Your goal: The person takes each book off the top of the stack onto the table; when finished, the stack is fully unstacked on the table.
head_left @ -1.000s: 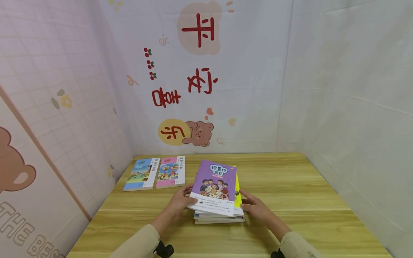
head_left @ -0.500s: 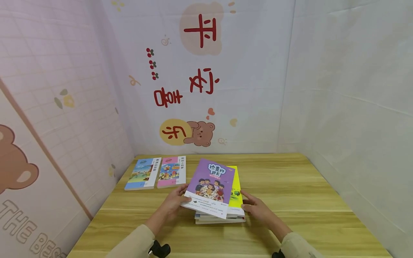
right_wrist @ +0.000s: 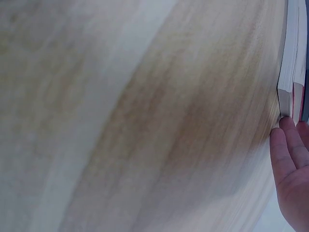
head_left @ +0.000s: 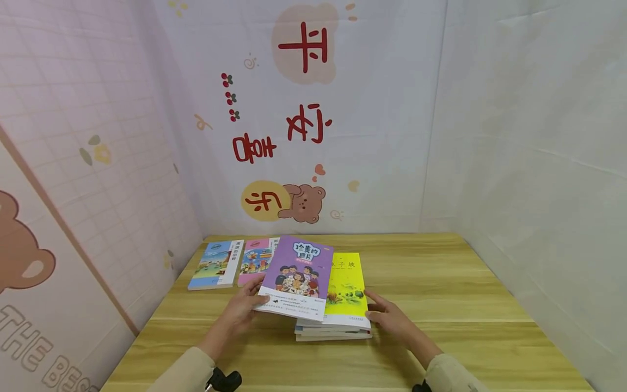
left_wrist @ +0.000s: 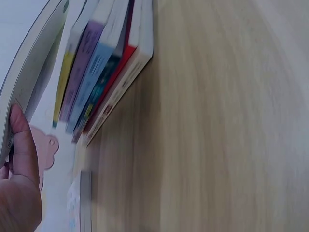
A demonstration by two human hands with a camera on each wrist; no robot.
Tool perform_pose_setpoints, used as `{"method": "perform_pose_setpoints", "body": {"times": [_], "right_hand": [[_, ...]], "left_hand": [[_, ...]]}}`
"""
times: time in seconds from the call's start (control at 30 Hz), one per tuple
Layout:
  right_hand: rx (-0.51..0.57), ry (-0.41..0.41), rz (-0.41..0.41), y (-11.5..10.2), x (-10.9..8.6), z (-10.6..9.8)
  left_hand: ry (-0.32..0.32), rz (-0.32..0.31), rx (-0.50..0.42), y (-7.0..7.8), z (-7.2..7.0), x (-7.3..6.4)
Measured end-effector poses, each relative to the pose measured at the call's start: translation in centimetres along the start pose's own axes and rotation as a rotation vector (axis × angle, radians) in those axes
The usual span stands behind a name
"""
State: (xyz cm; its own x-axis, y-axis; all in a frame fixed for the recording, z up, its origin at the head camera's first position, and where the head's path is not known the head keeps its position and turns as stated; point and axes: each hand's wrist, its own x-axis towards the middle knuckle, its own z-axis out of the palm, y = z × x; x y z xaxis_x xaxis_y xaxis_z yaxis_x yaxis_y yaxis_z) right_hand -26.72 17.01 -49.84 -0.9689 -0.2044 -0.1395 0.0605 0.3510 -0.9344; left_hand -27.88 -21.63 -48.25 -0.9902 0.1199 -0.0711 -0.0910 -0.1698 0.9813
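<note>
My left hand (head_left: pixel 239 313) pinches a purple-covered book (head_left: pixel 300 275) by its left edge, thumb on the white band of the cover. That book is tilted above the pile and overlaps a pink book (head_left: pixel 256 265) in the head view. Below it, a yellow book (head_left: pixel 349 302) tops a stack of several books (head_left: pixel 334 335). In the left wrist view the held book (left_wrist: pixel 26 72) stands apart from the stack's coloured spines (left_wrist: pixel 91 63). My right hand (head_left: pixel 392 322) rests against the stack's right side; in the right wrist view its straight fingers (right_wrist: pixel 289 140) touch the book edges.
A blue book (head_left: pixel 213 265) lies flat at the far left of the wooden table (head_left: pixel 431 283), left of the pink one. Fabric walls (head_left: pixel 382 136) with printed characters and bears enclose the table at the back and sides.
The left hand has carried the purple book leftward off the pile, uncovering more of the yellow cover and hiding part of the pink book. My right hand has stayed at the stack's right side.
</note>
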Motion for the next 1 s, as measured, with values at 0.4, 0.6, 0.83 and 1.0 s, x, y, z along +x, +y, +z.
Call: {"method": "perform_pose_setpoints", "body": {"times": [0.4, 0.6, 0.83, 1.0], "right_hand": [[0.004, -0.018, -0.008, 0.0, -0.2, 0.1], [0.009, -0.022, -0.017, 0.1, -0.1, 0.1], [0.012, -0.016, -0.019, 0.1, -0.1, 0.1], [0.015, -0.021, -0.024, 0.0, -0.2, 0.0]], "left_hand": [[0.064, -0.008, 0.000, 1.2, -4.9, -2.1], [0.089, -0.026, 0.015, 1.2, -7.6, -3.6], [0.117, -0.041, 0.037, 1.2, -10.8, -5.5], [0.164, -0.049, 0.036, 0.9, -13.0, -7.0]]}}
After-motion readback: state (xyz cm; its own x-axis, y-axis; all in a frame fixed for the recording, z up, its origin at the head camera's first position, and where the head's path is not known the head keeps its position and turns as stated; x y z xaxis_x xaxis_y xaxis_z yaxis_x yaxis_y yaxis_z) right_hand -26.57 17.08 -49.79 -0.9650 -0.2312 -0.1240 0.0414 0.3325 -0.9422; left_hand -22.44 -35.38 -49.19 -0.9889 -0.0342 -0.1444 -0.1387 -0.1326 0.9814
